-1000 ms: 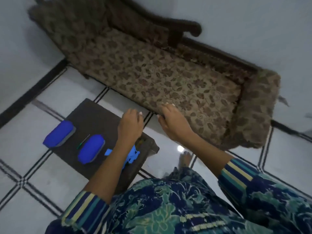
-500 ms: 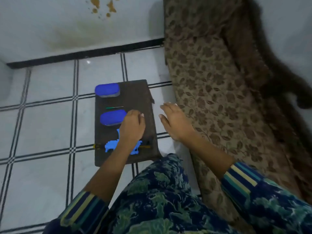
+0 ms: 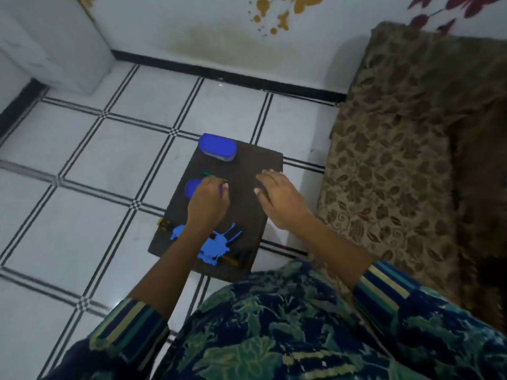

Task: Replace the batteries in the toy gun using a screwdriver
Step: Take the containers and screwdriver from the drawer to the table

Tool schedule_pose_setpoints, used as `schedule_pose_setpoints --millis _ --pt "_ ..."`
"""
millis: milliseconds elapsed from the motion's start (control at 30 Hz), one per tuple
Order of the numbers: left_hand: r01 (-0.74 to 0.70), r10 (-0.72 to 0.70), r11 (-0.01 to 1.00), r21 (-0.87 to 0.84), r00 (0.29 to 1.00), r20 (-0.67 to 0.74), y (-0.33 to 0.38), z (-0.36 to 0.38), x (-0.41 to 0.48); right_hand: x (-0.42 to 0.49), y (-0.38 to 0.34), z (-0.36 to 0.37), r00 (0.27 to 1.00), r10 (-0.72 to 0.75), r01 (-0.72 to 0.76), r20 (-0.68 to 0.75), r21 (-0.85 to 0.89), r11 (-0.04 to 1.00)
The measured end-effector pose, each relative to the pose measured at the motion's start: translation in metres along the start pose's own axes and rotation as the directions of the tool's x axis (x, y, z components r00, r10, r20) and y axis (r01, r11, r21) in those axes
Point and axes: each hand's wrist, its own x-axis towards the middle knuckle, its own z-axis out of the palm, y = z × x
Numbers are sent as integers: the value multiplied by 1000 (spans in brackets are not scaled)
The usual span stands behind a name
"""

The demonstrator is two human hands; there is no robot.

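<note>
the toy gun lies at the near edge of the bench, under the left forearm. the left hand, over the gun half a second ago, now curls its fingers at the green screwdriver; contact cannot be confirmed. the right hand hovers spread. unscrewing has likely not started.

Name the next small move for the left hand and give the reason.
Probably close the left hand on the thin green screwdriver and lift it: its fingertips hover at that tool on the dark board, and the blue toy gun lies untouched nearer the body.
</note>
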Motion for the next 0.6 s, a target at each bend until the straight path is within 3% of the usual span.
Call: schedule_pose_setpoints --millis 133,300,400,600 --pt "172 -173 985 -16 982 -70 -6 2 14 36 7 9 983 -121 120 140 17 993" --pt "347 -350 937 -47 923 -163 -16 9 23 99 8 28 892 -318 310 322 78 948" --pt "495 -495 866 -66 834 -242 -17 11 29 133 7 38 822 -404 390 401 119 913" --pt "716 -722 678 -168 604 -339 -17 36 42 197 23 59 615 -540 539 574 193 820"
